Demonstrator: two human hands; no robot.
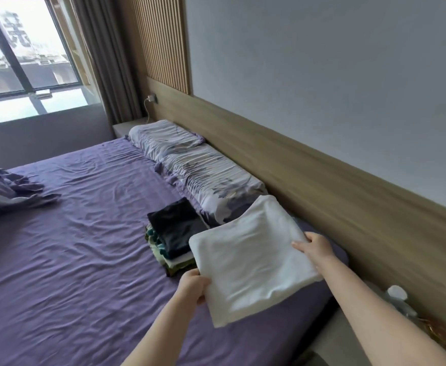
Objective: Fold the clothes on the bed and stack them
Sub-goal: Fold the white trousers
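Observation:
I hold a folded white garment (253, 257) flat above the purple bed (84, 247). My left hand (193, 286) grips its near left edge, and my right hand (315, 245) grips its right edge. Just left of it, partly under its corner, stands a stack of folded clothes (174, 233) with a dark navy piece on top and green and white layers below. The stack sits beside the pillows, near the headboard.
Two patterned pillows (198, 170) lie along the wooden headboard (322, 186). A crumpled purple blanket (8, 188) rests at the far left of the bed. A nightstand with small items (412, 310) is at the right. A window and curtain stand beyond the bed.

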